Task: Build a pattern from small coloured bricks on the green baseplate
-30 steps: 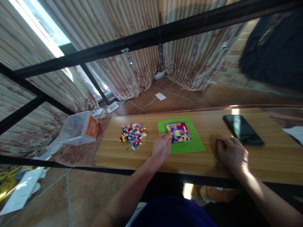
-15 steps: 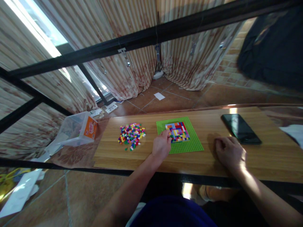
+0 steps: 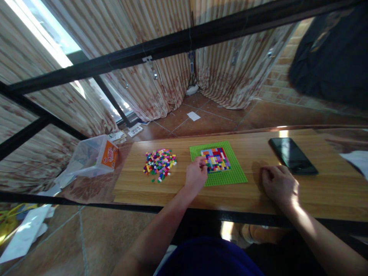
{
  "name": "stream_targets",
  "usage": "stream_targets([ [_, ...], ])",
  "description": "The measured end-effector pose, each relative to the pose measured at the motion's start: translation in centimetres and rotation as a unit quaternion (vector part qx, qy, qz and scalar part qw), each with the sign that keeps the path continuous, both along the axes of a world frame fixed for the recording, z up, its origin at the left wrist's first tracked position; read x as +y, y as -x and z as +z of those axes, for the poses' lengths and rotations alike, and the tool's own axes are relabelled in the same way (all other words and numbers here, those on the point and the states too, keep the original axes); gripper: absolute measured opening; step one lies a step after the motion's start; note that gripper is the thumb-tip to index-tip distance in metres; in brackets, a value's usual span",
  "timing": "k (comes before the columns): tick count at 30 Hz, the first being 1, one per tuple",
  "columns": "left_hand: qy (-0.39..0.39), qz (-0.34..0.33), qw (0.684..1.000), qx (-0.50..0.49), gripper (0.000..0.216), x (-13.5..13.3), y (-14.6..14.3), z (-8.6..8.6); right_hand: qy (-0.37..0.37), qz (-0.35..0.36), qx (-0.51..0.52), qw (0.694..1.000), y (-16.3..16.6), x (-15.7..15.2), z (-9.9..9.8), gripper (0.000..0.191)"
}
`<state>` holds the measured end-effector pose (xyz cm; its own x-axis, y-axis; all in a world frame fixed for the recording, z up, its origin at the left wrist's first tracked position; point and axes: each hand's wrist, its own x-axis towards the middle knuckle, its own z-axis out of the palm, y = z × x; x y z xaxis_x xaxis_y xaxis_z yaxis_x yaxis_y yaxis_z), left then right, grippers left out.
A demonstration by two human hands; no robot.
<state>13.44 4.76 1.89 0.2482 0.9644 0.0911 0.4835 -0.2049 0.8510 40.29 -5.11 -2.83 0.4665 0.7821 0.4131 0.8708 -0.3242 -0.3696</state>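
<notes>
On the wooden table lies a green studded baseplate (image 3: pixel 238 174), with a multicoloured block of small building bricks (image 3: pixel 218 159) pressed onto its middle. My left hand (image 3: pixel 197 174) is over the plate's left part, fingertips pinched at the left edge of the brick block. Whatever the pinch holds, if anything, is hidden. A loose pile of small coloured bricks (image 3: pixel 160 164) lies to the left of that hand. My right hand (image 3: pixel 280 186) rests curled into a loose fist on the tabletop, right of the baseplate and close to a black phone (image 3: pixel 293 156), with nothing visible in it.
A clear plastic bin with an orange label (image 3: pixel 109 154) stands off the table's left end. Around the wooden tabletop (image 3: pixel 138 191) runs a dark metal frame bar (image 3: pixel 129 53) with striped curtains (image 3: pixel 172 88) behind it. White paper (image 3: pixel 358 163) lies at the far right.
The fingers of my left hand have shifted slightly at the left edge of the brick block. My right hand, the loose pile and the phone stay as they were.
</notes>
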Motion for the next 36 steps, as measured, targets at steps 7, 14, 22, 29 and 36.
stream_targets([
  [7, 0.012, 0.026, 1.000, -0.013, 0.025, 0.1, -0.4, 0.0, 0.005, -0.003, 0.002, 1.000, 0.0, 0.0, 0.1, 0.026],
  [14, 0.026, 0.042, 0.998, -0.026, 0.026, 0.3, -0.7, -0.2, -0.005, 0.005, -0.003, 1.000, 0.0, 0.0, 0.0, 0.029],
  [22, 0.036, 0.058, 0.998, -0.009, 0.024, 0.5, -1.0, 0.2, -0.002, 0.004, -0.002, 1.000, 0.1, -0.1, 0.0, 0.029],
  [29, 0.040, 0.054, 0.997, -0.042, 0.022, -0.5, -0.3, 0.2, 0.001, 0.001, -0.004, 1.000, -0.1, 0.0, -0.1, 0.028],
  [36, -0.047, 0.067, 0.996, 0.025, 0.022, -3.0, 6.4, 0.0, 0.013, -0.023, -0.028, 0.999, -0.9, 0.0, -1.1, 0.026],
])
